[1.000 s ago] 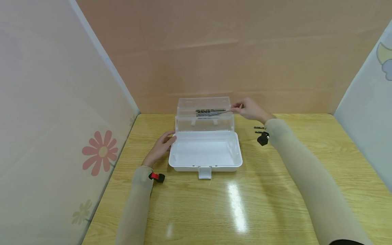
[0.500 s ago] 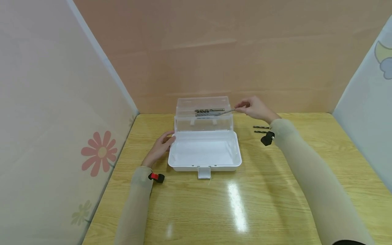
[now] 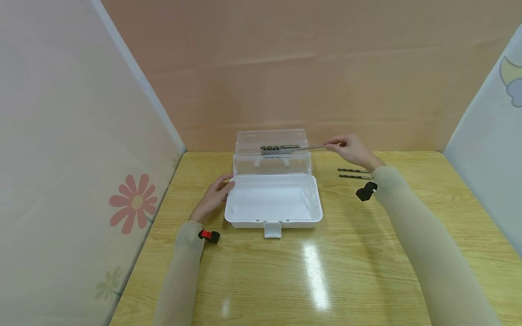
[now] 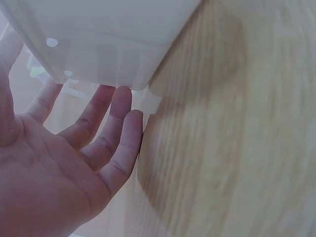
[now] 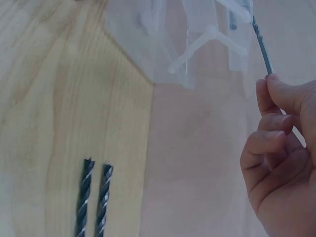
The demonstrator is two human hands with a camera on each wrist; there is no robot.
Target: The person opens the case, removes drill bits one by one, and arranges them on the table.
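**Thin drill bit held at the clear lid**

Right hand (image 3: 352,149) pinching a thin drill bit (image 3: 311,147) by its end, tip over the clear lid (image 3: 271,151) at 12 o'clock. Best kept level and clear of the lid's right wall. Left hand (image 3: 213,197), fingers straight, resting against the white box (image 3: 272,219). Two drill bits (image 3: 354,173) on the table (image 3: 326,271) at 3 o'clock, more drill bits (image 3: 279,148) crowding the lid.

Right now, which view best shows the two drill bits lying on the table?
The right wrist view: the two drill bits fill the foreground, flutes clear, side by side. The head view shows them small, near the right hand. The left wrist view misses them.
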